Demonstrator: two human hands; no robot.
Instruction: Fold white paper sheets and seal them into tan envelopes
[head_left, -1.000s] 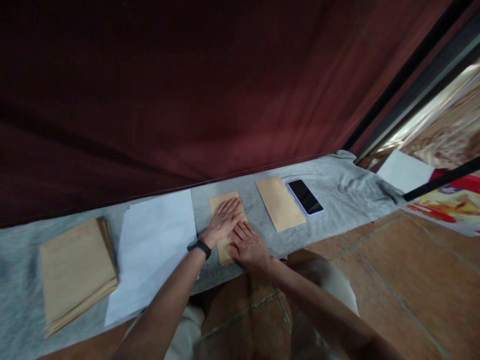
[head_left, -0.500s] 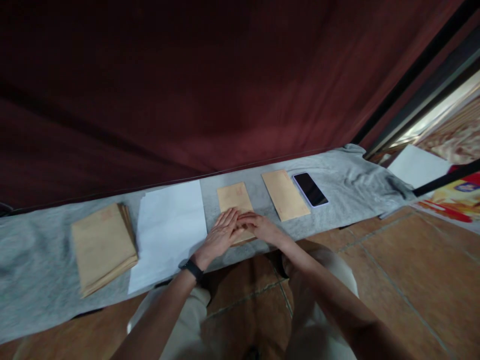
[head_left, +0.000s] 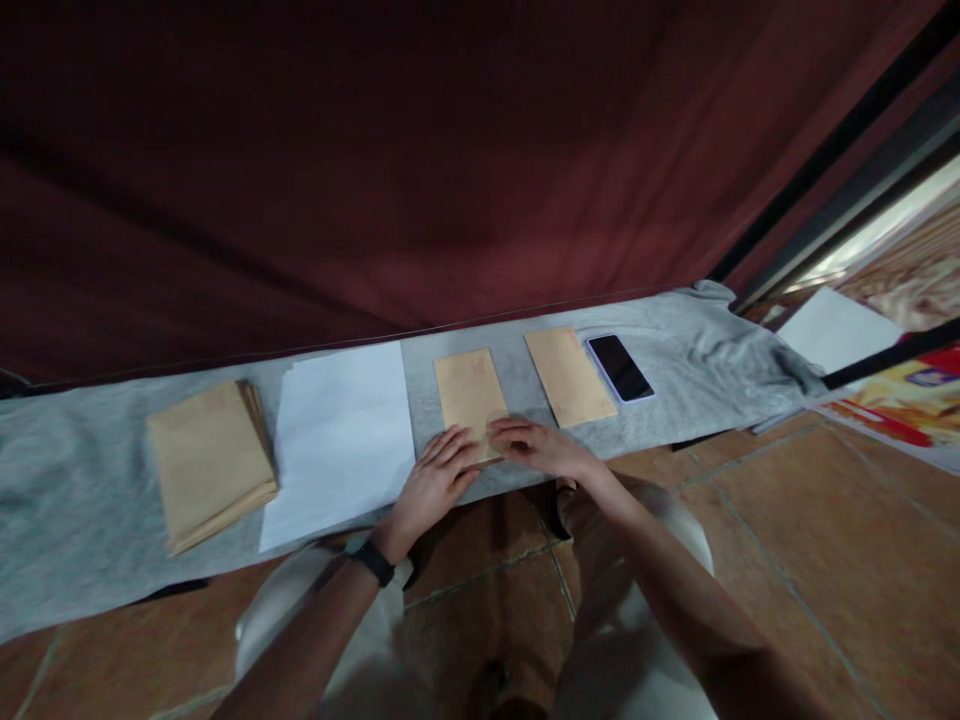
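Plainly, the left hand (head_left: 436, 480) lies loosely spread, its grip around nothing, fingers resting on a kraft envelope's (head_left: 471, 388) near-left part; the right hand (head_left: 541, 447) curves over the near-right corner, whether pinching I cannot tell. The envelope lies flat on the cloth-covered table (head_left: 705, 345), mostly beyond both hands.

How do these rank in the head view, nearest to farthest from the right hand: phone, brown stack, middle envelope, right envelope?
1. Middle envelope: at the right hand's fingertips.
2. Right envelope: just beyond the hand, slightly right.
3. Phone: farther right, beside that envelope.
4. Brown stack: far left, past the white paper.
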